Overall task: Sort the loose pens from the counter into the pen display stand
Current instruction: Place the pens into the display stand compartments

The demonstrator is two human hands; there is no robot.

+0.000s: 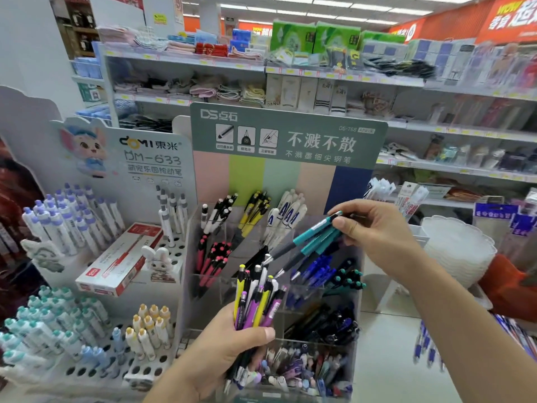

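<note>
Shop aisle, stocked shelves (pixel 319 74) behind pen display stand (pixel 276 257) — left hand (pixel 226 341) gripping mixed pens (pixel 255 303), right hand (pixel 374 231) fingers pinching teal pens (pixel 313 238)

The pen display stand (pixel 279 257) sits centre, a pegged pen rack (pixel 96 286) just left of it. Store shelves (pixel 319 80) run behind both. Stacked plates (pixel 462 251) lie to the right.
</note>
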